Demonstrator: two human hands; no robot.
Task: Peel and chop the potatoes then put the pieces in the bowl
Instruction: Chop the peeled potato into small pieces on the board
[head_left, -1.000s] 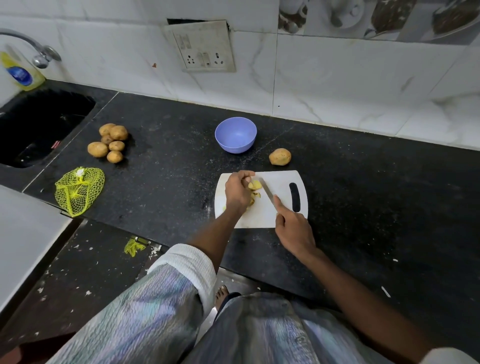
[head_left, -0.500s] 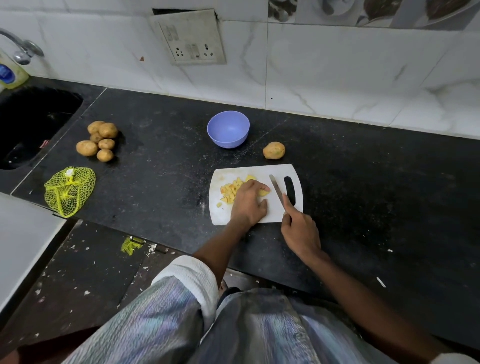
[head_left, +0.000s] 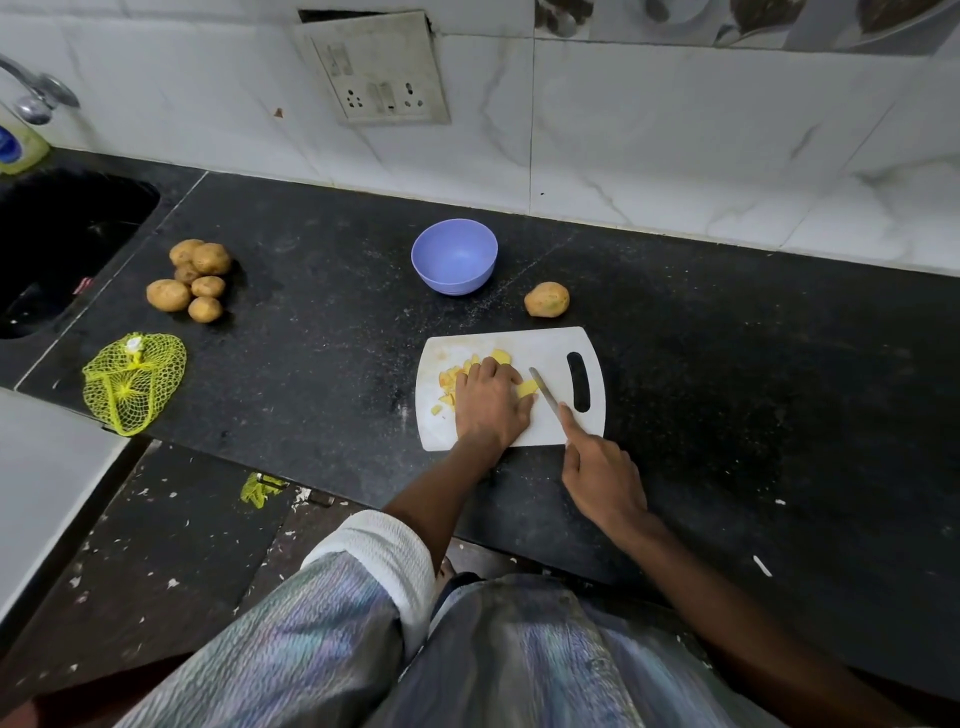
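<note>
A white cutting board (head_left: 540, 345) lies on the black counter. My left hand (head_left: 491, 402) presses down on a yellow peeled potato piece (head_left: 527, 387) near the board's middle. Chopped potato pieces (head_left: 451, 378) lie left of that hand. My right hand (head_left: 602, 478) grips a knife (head_left: 545, 397), its blade just right of the held piece. An empty purple bowl (head_left: 454, 254) stands behind the board. One whole potato (head_left: 546, 300) sits to the bowl's right. Several unpeeled potatoes (head_left: 195, 280) are heaped far left.
A black sink (head_left: 57, 244) with a tap (head_left: 36, 96) is at the far left. A yellow net bag (head_left: 132, 382) lies near the counter's front edge. A wall socket plate (head_left: 379, 70) hangs on the tiles. Peel scraps (head_left: 257, 488) litter the floor.
My left hand came down from the board's far edge onto the potato piece near the middle, uncovering the chopped pieces. The knife shifted slightly right of the piece. The camera view moved a little.
</note>
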